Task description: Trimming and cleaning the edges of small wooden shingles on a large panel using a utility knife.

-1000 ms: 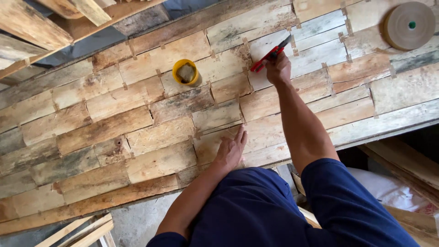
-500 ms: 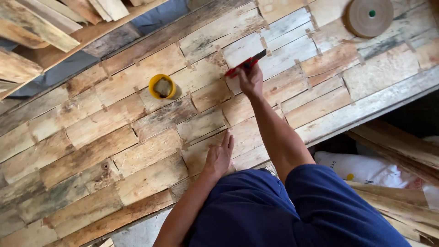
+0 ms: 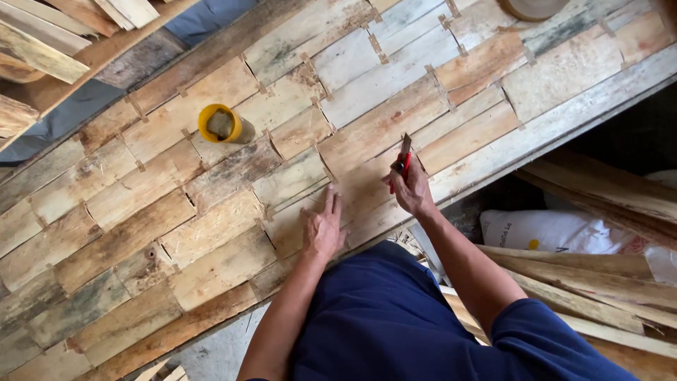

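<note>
Down at the near edge of the panel (image 3: 211, 226) of flat, weathered wood strips, the left hand (image 3: 323, 229) lies palm down, fingers stretched out and spread slightly, holding nothing. Just beside it, the right hand (image 3: 411, 189) is closed around a red-handled tool (image 3: 403, 159); only the tip and a bit of red handle stick up past the fingers, so what kind of tool it is cannot be made out. Its tip points up over a seam between strips. A yellow-rimmed cup (image 3: 224, 125) stands on the panel, well apart from both hands, its contents dark and unclear. At the top edge a round roll (image 3: 532, 7) is mostly cut off. Loose planks (image 3: 599, 275) and a white sack (image 3: 557, 231) lie beyond the panel, partly covered.
</note>
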